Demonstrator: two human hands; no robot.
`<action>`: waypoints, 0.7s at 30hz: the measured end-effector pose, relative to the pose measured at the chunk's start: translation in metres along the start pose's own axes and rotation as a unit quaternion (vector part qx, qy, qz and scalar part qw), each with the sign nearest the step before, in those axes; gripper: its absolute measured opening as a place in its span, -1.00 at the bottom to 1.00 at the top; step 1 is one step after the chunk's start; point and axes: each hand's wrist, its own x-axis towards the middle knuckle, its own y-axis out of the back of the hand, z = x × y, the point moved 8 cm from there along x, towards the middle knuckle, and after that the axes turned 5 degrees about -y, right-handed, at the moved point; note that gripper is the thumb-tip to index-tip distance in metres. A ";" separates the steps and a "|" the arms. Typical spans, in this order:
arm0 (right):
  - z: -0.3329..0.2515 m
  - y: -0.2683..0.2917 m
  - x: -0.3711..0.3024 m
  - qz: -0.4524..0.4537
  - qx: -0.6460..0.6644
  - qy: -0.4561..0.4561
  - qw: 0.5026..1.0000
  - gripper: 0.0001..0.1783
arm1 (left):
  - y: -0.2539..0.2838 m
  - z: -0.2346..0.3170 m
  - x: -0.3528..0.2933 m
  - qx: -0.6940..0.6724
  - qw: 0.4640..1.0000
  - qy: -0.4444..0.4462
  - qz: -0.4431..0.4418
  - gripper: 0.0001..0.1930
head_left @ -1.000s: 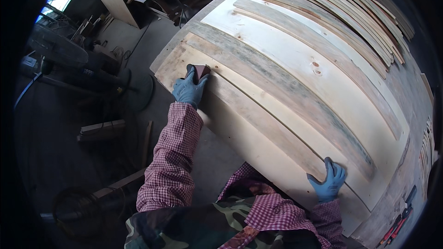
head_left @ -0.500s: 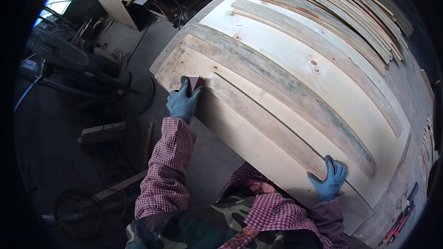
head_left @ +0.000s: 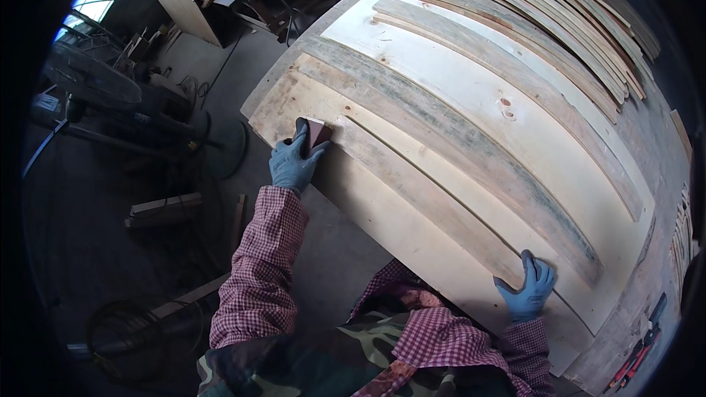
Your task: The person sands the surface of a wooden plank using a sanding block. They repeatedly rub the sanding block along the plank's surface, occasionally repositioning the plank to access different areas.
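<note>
Here the left hand (head_left: 294, 164) clenches a small dark red sanding block (head_left: 317, 134), pressed flat on the near-left end of a long pale plank (head_left: 412, 198) topping a stack of boards (head_left: 515, 103). The right hand (head_left: 529, 290) lies with fingers spread on the plank's near edge, grasping nothing. The block looks light and rigid: grip it across the top, palm down. The plank looks stiff, heavy and rough-edged: steady it at the near edge
</note>
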 end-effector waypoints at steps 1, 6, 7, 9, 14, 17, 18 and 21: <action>0.001 -0.001 -0.001 0.000 0.003 0.001 1.000 -0.09 | -0.001 -0.008 -0.009 -0.008 1.000 0.008 -0.004 -0.13; 0.002 -0.004 -0.002 -0.006 0.005 -0.004 1.000 -0.08 | 0.008 -0.017 -0.030 0.015 0.999 0.025 0.025 -0.12; 0.002 -0.004 -0.002 -0.007 0.008 -0.002 1.000 -0.08 | 0.015 -0.013 -0.028 -0.014 0.998 0.036 0.043 -0.12; 0.002 -0.003 -0.003 -0.004 0.008 0.002 1.000 -0.08 | 0.034 0.013 -0.021 -0.053 0.996 0.038 0.061 -0.14; 0.003 -0.002 -0.005 -0.007 0.012 -0.009 1.000 -0.08 | 0.003 0.091 0.019 0.048 0.996 -0.063 0.030 -0.22; -0.003 0.000 0.000 -0.021 -0.012 0.012 1.000 -0.07 | -0.011 0.062 0.053 -0.061 0.997 0.028 -0.028 -0.18; -0.003 -0.001 -0.003 -0.031 -0.003 0.012 0.999 -0.06 | -0.018 0.035 0.068 -0.107 0.991 0.071 -0.046 -0.16; 0.000 -0.004 -0.002 -0.037 -0.006 0.015 0.999 -0.03 | -0.003 0.038 0.066 -0.051 0.995 0.076 -0.030 -0.17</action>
